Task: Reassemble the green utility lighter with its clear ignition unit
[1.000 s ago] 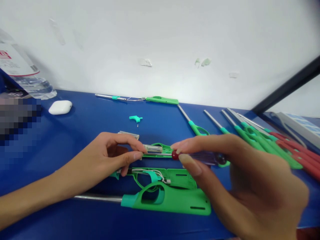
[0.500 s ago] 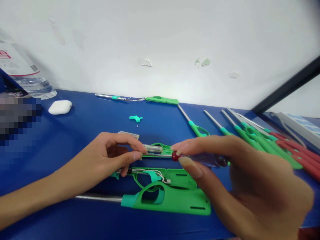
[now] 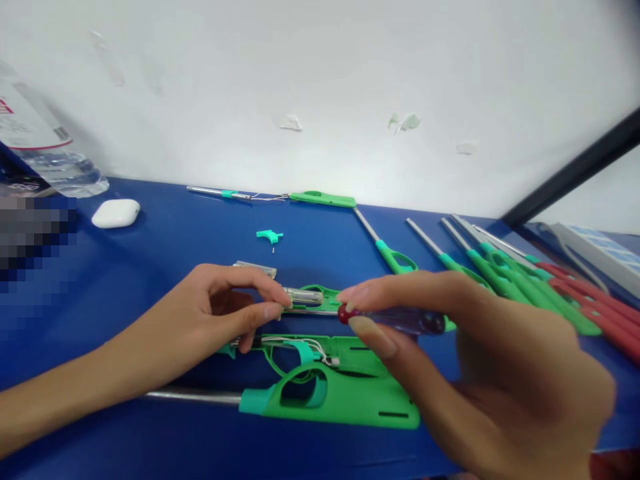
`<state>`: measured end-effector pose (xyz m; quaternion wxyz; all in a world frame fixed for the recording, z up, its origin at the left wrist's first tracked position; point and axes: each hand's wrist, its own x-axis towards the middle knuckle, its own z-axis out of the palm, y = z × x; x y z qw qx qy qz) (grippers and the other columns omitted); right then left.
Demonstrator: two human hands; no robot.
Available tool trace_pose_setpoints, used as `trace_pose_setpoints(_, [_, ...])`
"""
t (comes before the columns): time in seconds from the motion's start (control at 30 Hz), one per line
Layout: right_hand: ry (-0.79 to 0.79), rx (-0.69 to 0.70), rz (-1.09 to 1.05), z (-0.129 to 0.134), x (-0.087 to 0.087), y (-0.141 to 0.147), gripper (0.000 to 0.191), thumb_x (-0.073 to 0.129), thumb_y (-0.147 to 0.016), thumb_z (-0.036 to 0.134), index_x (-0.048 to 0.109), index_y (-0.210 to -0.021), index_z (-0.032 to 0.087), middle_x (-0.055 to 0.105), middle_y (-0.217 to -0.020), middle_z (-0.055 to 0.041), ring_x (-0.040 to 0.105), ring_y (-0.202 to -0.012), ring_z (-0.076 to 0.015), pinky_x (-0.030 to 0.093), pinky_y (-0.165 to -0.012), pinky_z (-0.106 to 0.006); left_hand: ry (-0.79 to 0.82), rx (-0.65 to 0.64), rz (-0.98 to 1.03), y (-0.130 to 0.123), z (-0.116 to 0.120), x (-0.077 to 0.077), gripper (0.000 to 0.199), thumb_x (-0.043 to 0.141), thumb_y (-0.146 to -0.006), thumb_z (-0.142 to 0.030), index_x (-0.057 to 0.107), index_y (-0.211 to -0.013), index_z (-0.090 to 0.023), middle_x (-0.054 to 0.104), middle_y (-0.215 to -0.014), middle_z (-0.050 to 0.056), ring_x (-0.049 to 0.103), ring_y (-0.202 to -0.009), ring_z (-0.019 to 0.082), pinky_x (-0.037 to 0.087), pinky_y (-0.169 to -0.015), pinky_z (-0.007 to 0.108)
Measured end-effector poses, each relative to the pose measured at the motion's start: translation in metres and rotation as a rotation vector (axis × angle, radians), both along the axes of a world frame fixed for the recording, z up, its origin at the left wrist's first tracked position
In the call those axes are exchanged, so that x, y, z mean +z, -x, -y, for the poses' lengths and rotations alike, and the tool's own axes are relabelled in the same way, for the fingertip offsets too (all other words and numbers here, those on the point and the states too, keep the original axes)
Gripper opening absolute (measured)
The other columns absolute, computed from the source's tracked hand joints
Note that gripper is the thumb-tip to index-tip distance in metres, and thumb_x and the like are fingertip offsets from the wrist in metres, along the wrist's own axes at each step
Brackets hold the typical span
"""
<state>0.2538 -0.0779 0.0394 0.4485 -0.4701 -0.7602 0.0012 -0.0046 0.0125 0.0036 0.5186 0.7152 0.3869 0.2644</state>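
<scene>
My left hand [image 3: 215, 310] pinches a small clear plastic lighter tank [image 3: 306, 297] by its left end. Between the thumb and fingers of my right hand [image 3: 505, 360] is a screwdriver [image 3: 403, 321] with a translucent purple handle and red collar. Its thin shaft runs left, level, to my left fingertips, which hide the tip. Behind the tank lies part of a green lighter shell [image 3: 327, 293]. Just below, an opened green lighter half [image 3: 350, 350] shows white wires and a teal trigger. A whole green utility lighter [image 3: 350, 400] lies nearest me.
Another clear tank [image 3: 256, 268] lies behind my left hand. Further back are a loose teal trigger [image 3: 270, 236], a tiny screw and a wired lighter half [image 3: 323, 199]. Green lighters [image 3: 505, 273] and red ones [image 3: 600, 310] lie at right. A white case [image 3: 116, 213] and water bottle [image 3: 60, 167] stand left.
The whole view has shifted slightly left. My right hand with the screwdriver has come a little closer to my left hand; both grips look the same.
</scene>
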Motion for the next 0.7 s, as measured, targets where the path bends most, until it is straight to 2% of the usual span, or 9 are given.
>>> trace_pose_setpoints(0.13, [0.003, -0.006, 0.01, 0.002, 0.0023, 0.0016, 0.019, 0.065, -0.117, 0.049, 0.076, -0.11, 0.035, 0.086, -0.091, 0.0111, 0.078, -0.062, -0.0078, 0.065, -0.063, -0.017, 0.01, 0.002, 0.005, 0.001, 0.0, -0.0019, 0.027, 0.086, -0.095, -0.055, 0.086, -0.1, -0.029, 0.071, -0.066, -0.002, 0.063, -0.052, 0.013, 0.052, -0.048, 0.021])
trace_pose_setpoints(0.27, [0.057, 0.04, -0.044, 0.0047, 0.0067, 0.0007, 0.002, 0.077, -0.108, 0.033, 0.076, -0.109, 0.032, 0.087, -0.093, 0.0111, 0.08, -0.068, -0.0081, 0.065, -0.066, -0.016, 0.015, -0.003, -0.008, 0.002, -0.0004, -0.0023, 0.031, 0.084, -0.096, -0.058, 0.085, -0.101, -0.027, 0.074, -0.072, -0.001, 0.065, -0.054, 0.013, 0.053, -0.049, 0.021])
trace_pose_setpoints(0.37, [0.076, 0.055, -0.05, 0.0048, 0.0089, -0.0001, 0.008, 0.081, -0.103, 0.028, 0.075, -0.107, 0.031, 0.086, -0.092, 0.012, 0.078, -0.066, -0.0067, 0.064, -0.066, -0.015, 0.0, -0.009, -0.014, 0.0022, -0.0006, -0.0019, 0.032, 0.083, -0.097, -0.058, 0.085, -0.101, -0.027, 0.072, -0.068, -0.001, 0.064, -0.053, 0.012, 0.051, -0.048, 0.019])
trace_pose_setpoints(0.7, [0.108, 0.077, -0.043, 0.0013, 0.0064, 0.0008, 0.005, 0.079, -0.104, 0.032, 0.075, -0.106, 0.034, 0.083, -0.084, 0.0122, 0.072, -0.054, -0.0071, 0.062, -0.059, -0.019, -0.014, -0.007, -0.019, 0.0009, 0.0003, -0.0005, 0.027, 0.081, -0.1, -0.054, 0.084, -0.1, -0.027, 0.068, -0.061, -0.005, 0.061, -0.05, 0.01, 0.04, -0.041, 0.016])
